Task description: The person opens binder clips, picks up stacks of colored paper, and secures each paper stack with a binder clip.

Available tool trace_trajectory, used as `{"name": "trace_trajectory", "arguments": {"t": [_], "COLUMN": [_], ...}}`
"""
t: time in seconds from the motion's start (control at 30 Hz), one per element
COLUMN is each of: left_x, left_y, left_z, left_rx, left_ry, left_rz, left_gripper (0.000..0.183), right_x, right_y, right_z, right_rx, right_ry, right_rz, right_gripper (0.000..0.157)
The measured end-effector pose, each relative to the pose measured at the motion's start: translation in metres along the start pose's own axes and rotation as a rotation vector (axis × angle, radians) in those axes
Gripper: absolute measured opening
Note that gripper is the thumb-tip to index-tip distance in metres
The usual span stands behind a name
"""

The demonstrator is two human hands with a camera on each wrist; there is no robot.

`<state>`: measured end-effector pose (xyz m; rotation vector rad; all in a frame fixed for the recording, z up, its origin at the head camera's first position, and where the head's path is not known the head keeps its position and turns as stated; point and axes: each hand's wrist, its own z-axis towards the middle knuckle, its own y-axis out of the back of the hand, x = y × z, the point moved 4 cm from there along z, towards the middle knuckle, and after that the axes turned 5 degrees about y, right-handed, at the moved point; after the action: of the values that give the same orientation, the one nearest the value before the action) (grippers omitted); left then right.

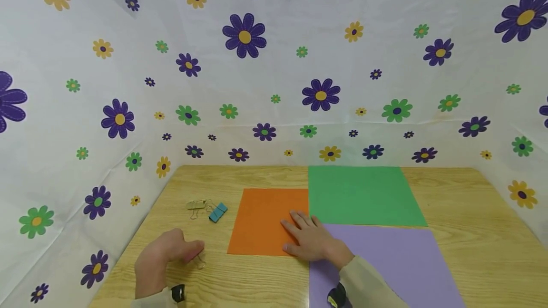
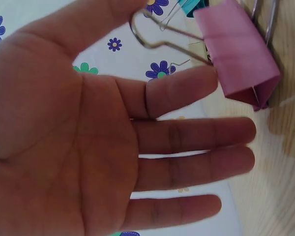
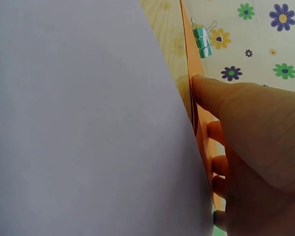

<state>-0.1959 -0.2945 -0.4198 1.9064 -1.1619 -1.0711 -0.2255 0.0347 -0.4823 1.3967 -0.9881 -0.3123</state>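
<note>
My left hand (image 1: 171, 251) is low over the table at the left, thumb and index finger at a pink binder clip (image 2: 243, 54). The index fingertip meets the clip's body beside a wire handle, while the other fingers stretch out straight; the thumb tip lies outside the left wrist view. In the head view the hand covers most of this clip, and one wire loop shows. Fingers spread, my right hand (image 1: 312, 239) rests flat on the right part of an orange sheet (image 1: 263, 222). Its wrist is over a purple sheet (image 1: 394, 260).
A green sheet (image 1: 364, 196) lies behind the purple one and borders the orange one. At the left, beyond my left hand, are a yellow binder clip (image 1: 196, 205) and a blue binder clip (image 1: 218, 213). A flowered white cloth (image 1: 274, 70) surrounds the wooden table (image 1: 462, 203).
</note>
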Motion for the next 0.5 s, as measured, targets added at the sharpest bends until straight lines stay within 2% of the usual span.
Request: {"name": "trace_trajectory", "arguments": {"t": [0.23, 0.5], "left_x": [0.0, -0.0037], "left_y": [0.0019, 0.0027], "left_z": [-0.0021, -0.0019], "left_rx": [0.012, 0.009], "left_ry": [0.04, -0.006], "left_rz": [0.053, 0.038], "left_gripper": [0.047, 0.047], "right_x": [-0.0006, -0.0019], "right_y": [-0.0007, -0.002], "right_z": [0.0003, 0.0], "right_rx": [-0.009, 0.004], "right_ry": [0.008, -0.012], "right_rz": [0.0, -0.004], "right_gripper": [0.064, 0.066]}}
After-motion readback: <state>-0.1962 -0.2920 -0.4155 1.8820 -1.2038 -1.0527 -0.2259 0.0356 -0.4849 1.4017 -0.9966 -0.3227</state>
